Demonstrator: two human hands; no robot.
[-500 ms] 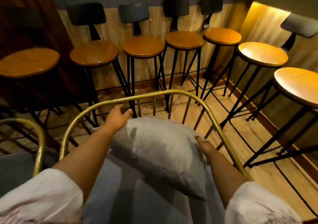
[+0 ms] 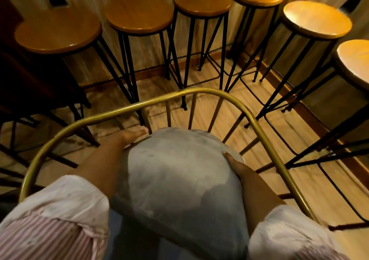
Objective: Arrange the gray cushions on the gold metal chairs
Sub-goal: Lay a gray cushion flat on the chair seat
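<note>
A plump gray cushion [image 2: 179, 176] stands tilted inside the curved back of a gold metal chair [image 2: 201, 92], its top edge against the gold spindles. My left hand [image 2: 129, 137] lies along the cushion's upper left edge, fingers stretched toward the spindles. My right hand [image 2: 234, 165] grips the cushion's right edge. Both hands are on the cushion. The chair's seat is mostly hidden under the cushion and my arms.
Several tall stools with round wooden seats [image 2: 201, 0] and thin black legs stand in a row close behind and to the right of the chair. A wood-panelled wall [image 2: 143, 48] and its baseboard lie behind them. The floor [image 2: 239, 104] is light wood.
The view has tipped down and closer to the chair. The cushion has been pushed back and stood up against the spindles, with both hands still on its edges.
</note>
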